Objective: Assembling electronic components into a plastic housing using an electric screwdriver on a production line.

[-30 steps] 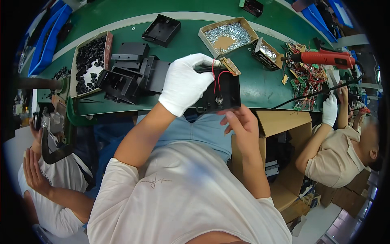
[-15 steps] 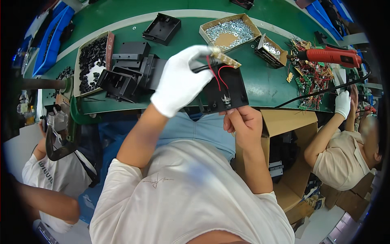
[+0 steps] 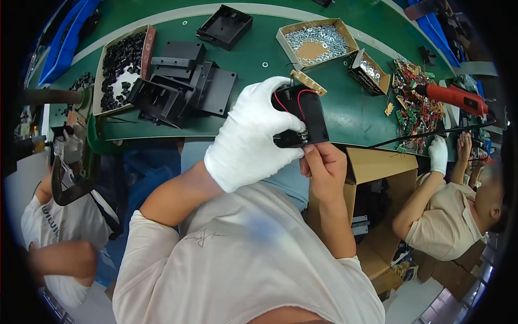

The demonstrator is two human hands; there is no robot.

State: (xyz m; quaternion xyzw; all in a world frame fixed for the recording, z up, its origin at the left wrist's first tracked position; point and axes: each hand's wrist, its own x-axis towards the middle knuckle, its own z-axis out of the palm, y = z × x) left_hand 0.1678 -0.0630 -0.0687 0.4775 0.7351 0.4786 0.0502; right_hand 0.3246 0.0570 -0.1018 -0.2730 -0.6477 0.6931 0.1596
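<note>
A shallow black plastic case (image 3: pixel 317 120) is held at the table's near edge between both my hands. My left hand (image 3: pixel 251 132), in a white glove, wraps round the case's left side, its thumb pressed inside by a small metal part (image 3: pixel 304 133). Bare, my right hand (image 3: pixel 327 166) pinches the case's near edge between thumb and fingers. Two red wires (image 3: pixel 300 102) curve inside the case up to a narrow tan circuit board (image 3: pixel 309 82), which lies tilted at the far rim. The left fingertips behind the case are partly hidden.
Left on the green table (image 3: pixel 259 40) are stacked black cases (image 3: pixel 216 90) and a box of small black parts (image 3: pixel 96 89). Washers fill two cartons (image 3: pixel 345 28) (image 3: pixel 384 89). A red electric screwdriver (image 3: pixel 456 99) hangs over heaped wired boards (image 3: pixel 415 97). Co-workers sit on both sides.
My left hand has come down from the circuit board to the case, its thumb now inside by the metal part. The board rests at the far rim. My right hand keeps its pinch.
</note>
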